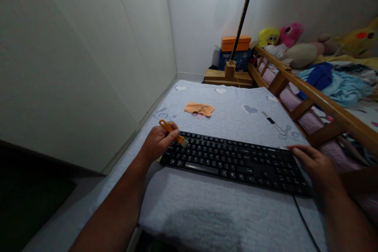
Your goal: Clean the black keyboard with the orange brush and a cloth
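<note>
A black keyboard lies across the light blue quilted cover, its cable leaving from the near right edge. My left hand is closed around the orange handle of a small brush. The pale bristles touch or hover just over the keys at the keyboard's upper left; I cannot tell which. At the other end, my right hand rests against the keyboard's right edge, thumb and fingers at its far corner. The palm side of that hand is hidden.
An orange cloth lies beyond the keyboard. Tweezers-like metal tool with a black band lies at the right. A wooden bed rail borders the right side, a white wardrobe the left. A wooden stand with a black pole is behind.
</note>
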`<state>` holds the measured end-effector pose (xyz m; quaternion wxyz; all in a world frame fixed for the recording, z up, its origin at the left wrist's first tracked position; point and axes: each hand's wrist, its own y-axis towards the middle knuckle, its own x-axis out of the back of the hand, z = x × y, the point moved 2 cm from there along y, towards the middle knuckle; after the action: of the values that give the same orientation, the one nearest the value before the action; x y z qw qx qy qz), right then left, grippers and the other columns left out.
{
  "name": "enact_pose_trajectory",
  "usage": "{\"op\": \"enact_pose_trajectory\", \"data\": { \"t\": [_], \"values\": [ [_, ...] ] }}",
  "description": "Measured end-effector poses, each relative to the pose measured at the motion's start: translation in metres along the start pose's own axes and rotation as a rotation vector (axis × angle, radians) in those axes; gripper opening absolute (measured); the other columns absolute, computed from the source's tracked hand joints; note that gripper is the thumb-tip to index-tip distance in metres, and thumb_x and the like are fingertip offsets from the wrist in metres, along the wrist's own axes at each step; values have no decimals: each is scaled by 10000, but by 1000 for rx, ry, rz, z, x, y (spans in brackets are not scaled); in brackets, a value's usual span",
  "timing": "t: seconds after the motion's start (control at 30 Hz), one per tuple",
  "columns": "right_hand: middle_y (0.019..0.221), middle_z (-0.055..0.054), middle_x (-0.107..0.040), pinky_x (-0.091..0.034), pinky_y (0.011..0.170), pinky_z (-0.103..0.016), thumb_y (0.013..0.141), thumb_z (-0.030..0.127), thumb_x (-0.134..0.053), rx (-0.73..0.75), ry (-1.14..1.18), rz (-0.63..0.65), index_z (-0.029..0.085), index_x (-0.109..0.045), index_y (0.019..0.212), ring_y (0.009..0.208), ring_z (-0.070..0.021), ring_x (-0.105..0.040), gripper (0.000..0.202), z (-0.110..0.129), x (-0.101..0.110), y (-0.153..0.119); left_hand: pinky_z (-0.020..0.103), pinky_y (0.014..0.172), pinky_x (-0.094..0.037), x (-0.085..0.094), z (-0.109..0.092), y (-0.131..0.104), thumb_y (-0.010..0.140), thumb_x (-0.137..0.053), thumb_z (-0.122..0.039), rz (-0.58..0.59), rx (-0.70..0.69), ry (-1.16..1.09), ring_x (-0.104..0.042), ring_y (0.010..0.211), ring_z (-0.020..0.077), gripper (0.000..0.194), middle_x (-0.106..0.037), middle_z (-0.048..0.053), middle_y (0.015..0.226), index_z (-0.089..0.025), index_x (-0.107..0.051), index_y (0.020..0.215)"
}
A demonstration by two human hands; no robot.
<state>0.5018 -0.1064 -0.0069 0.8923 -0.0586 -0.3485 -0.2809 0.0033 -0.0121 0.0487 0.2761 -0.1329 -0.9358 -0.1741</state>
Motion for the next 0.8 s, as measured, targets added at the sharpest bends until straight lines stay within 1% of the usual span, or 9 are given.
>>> {"op": "enact_pose_trajectory", "data": {
  "t": [0.13,0.33,0.43,0.5,0.57,0.7,0.8],
  "values": [
    [983,-107,-755,-470,926,-418,709,563,-627,-11,-1,3,179,-751,906,1011,-344,-663,449,6,1,-1,220,537,-405,-2,-4,1,928,-489,-346,17,7,37,-531,555,112,267,-560,-25,605,-173,-584,748],
    [969,-111,-750,-469,917,-417,692,584,-612,-18,-8,7,170,-747,903,1007,-343,-660,484,10,1,-2,216,511,-394,-3,-5,0,903,-493,-331,50,69,42,-524,531,114,235,-555,-31,568,-179,-570,741],
    [964,-107,-750,-471,910,-417,700,584,-611,-19,-10,11,171,-749,908,996,-341,-662,483,8,1,-2,214,513,-400,-3,-4,0,874,-510,-297,43,67,19,-525,537,114,152,-557,-40,592,-180,-592,824],
    [970,-103,-750,-469,919,-419,706,579,-618,-12,-4,15,176,-750,908,999,-339,-662,470,6,1,-1,215,519,-407,-3,-3,-1,863,-519,-291,40,67,0,-530,546,116,144,-559,-43,611,-182,-608,894],
    [979,-101,-751,-469,922,-419,714,572,-623,-5,2,15,180,-751,909,1008,-338,-662,456,3,1,-1,217,531,-420,-3,-4,-1,866,-525,-303,49,73,-10,-541,565,118,155,-564,-37,633,-181,-616,895],
    [986,-97,-757,-481,901,-408,717,562,-629,-13,10,14,186,-752,918,1002,-329,-668,444,-1,1,0,214,528,-426,-4,-8,-2,895,-528,-354,119,90,-28,-550,579,119,211,-578,-20,643,-176,-609,815],
    [977,-91,-762,-486,890,-404,716,555,-630,-12,10,3,195,-755,906,998,-325,-672,426,0,0,0,207,496,-416,-6,-7,-3,911,-534,-405,184,127,-102,-529,539,110,251,-567,-28,611,-181,-587,814]
  ]
}}
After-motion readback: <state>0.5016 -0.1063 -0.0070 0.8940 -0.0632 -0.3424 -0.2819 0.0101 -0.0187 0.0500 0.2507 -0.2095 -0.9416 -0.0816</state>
